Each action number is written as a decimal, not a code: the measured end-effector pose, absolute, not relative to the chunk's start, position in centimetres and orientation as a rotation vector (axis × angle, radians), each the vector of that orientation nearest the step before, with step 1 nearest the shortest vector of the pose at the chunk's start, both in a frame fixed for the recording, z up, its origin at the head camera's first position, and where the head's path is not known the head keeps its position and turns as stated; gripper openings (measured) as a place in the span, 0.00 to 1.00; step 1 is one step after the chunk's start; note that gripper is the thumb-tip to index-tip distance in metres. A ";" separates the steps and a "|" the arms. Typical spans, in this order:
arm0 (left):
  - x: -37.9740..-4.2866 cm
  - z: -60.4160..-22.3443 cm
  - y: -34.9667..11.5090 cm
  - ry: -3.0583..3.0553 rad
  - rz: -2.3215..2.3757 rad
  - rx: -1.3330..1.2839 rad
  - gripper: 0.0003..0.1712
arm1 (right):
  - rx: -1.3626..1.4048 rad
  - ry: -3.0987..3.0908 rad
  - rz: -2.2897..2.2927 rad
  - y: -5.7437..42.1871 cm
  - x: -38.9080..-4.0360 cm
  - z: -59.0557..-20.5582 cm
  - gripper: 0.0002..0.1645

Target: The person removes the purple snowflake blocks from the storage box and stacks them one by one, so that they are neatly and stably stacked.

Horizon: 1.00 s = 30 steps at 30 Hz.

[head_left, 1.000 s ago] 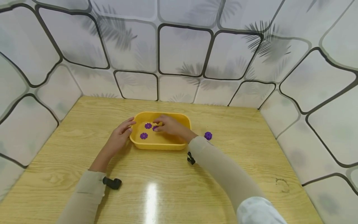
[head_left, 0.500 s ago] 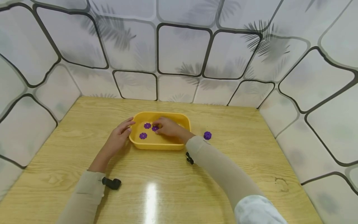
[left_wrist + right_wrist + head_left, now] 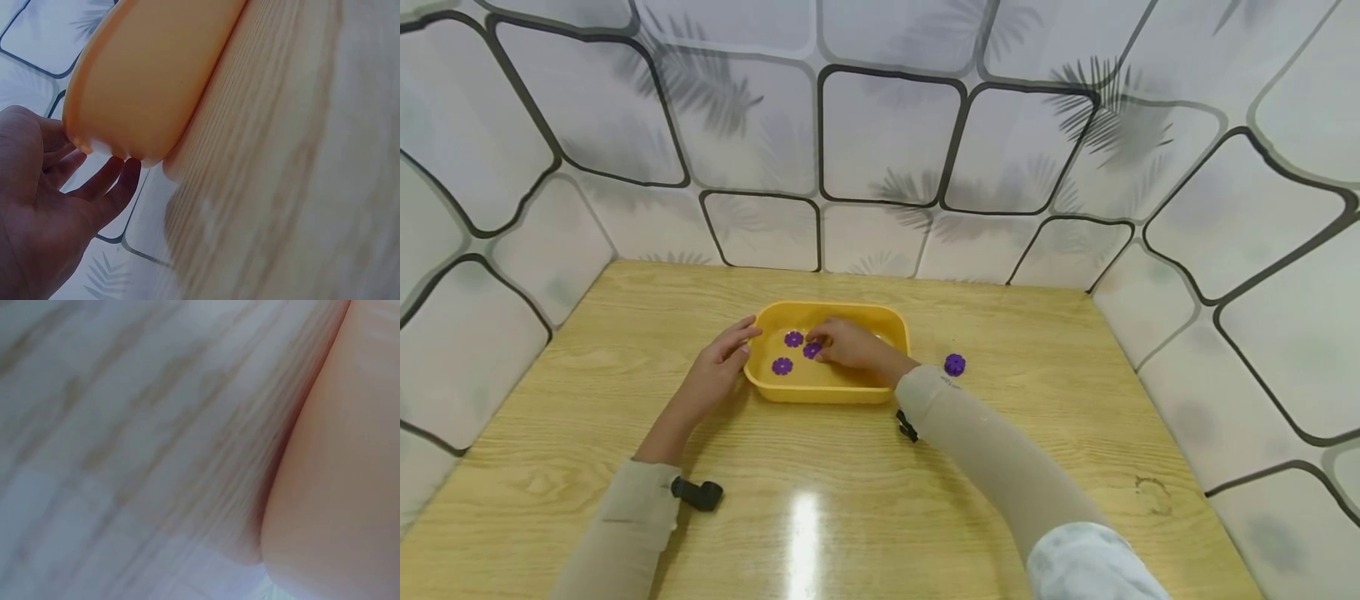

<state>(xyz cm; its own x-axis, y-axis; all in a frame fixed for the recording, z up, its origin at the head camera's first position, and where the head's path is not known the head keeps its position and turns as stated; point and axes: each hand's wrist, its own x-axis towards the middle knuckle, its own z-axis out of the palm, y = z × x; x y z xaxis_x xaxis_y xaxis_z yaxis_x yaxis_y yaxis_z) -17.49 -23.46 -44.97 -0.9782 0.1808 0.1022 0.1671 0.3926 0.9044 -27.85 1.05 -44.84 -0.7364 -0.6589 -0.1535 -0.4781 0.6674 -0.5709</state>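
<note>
A yellow plastic tub stands on the table. Inside it, my right hand pinches a purple flower-shaped disc between thumb and fingers at the tub floor. Two more such discs lie flat nearby, an upper disc and a lower disc. My left hand rests with loosely bent fingers against the tub's left end. The left wrist view has its fingertips touching the outer wall of the tub. Only the tub's side and the table show in the right wrist view; the right hand is out of sight there.
To the right of the tub sits a small stack of purple discs. The wooden table meets patterned white walls at the back and both sides. My right forearm crosses the tub's right front corner.
My right thumb and fingers have closed in on the middle disc, which has shifted slightly toward me. The left hand stays at the tub's end.
</note>
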 end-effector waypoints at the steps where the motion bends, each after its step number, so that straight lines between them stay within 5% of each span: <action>1: -17.5 -44.9 -23.5 2.612 1.692 0.322 0.23 | -0.897 2.534 -0.724 1.0 -27.8 -44.8 0.21; 30: -17.4 -44.8 -23.5 2.619 1.689 0.328 0.24 | -0.909 2.547 -0.634 0.9 -27.6 -44.4 0.24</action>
<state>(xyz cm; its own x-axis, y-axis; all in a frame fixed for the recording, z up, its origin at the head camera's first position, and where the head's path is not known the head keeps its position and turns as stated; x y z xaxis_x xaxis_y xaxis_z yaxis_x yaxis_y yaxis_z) -17.44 -23.50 -44.81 -0.9781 0.1793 0.1059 0.1705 0.3970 0.9018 -27.59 0.94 -44.42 -0.7275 -0.6615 -0.1820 -0.4989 0.6922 -0.5214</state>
